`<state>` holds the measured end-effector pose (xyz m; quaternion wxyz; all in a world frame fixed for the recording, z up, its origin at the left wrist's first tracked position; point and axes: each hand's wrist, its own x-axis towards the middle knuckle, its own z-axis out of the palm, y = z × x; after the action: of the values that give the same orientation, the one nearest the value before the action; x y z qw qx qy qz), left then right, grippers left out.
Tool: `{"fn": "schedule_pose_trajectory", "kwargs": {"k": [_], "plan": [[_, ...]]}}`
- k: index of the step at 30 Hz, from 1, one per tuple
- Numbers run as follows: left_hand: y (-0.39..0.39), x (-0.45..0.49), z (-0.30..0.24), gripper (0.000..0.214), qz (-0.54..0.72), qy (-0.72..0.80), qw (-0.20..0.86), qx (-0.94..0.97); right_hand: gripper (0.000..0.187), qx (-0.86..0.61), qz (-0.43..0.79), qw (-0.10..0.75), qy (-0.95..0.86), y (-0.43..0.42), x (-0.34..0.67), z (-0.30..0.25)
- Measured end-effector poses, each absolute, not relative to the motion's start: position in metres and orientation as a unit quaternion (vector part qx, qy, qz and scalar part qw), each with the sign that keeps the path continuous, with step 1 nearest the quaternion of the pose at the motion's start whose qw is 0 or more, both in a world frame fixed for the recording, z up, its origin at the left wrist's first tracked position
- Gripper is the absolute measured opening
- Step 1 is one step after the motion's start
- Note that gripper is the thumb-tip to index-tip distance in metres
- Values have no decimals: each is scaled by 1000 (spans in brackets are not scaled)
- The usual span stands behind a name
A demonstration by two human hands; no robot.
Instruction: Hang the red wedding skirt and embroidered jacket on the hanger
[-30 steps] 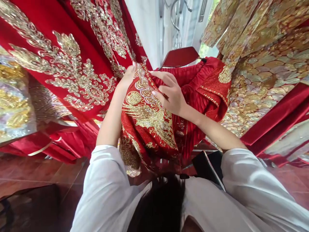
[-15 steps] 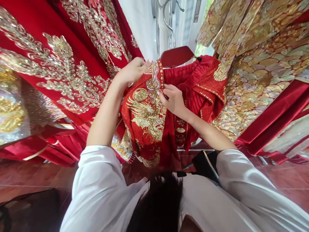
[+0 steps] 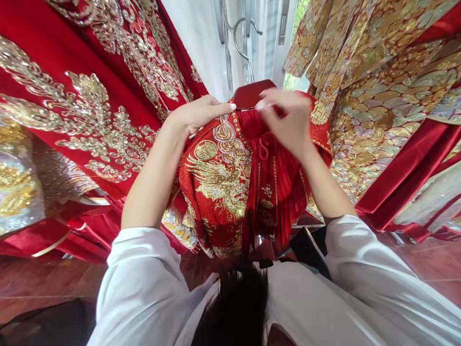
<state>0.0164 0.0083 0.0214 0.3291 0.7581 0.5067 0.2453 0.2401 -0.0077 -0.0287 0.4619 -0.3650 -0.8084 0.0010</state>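
Note:
A red garment with gold embroidery hangs on a dark red hanger with a metal hook. My left hand is closed on the garment's top left edge, by the hanger's left end. My right hand is raised to the hanger's right shoulder and smeared by motion; its fingers bend over the red cloth there. Between my hands the pleated red inner layer shows.
Other embroidered garments hang close on both sides: a red and gold one at left, a gold scaled one at right. A white wall and window frame stand behind. Dark red floor tiles lie below.
My right hand has risen from the garment's front panel to the hanger's right shoulder. My left hand has shifted up along the top edge. The garment now hangs more open.

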Motion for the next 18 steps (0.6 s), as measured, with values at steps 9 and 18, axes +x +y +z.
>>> {"fn": "schedule_pose_trajectory", "kwargs": {"k": [9, 18], "plan": [[16, 39, 42, 32, 303, 545, 310, 717, 28, -572, -30, 397, -717, 6, 289, 22], [1, 67, 51, 19, 365, 509, 355, 693, 15, -477, 210, 71, -850, 79, 272, 46]]}}
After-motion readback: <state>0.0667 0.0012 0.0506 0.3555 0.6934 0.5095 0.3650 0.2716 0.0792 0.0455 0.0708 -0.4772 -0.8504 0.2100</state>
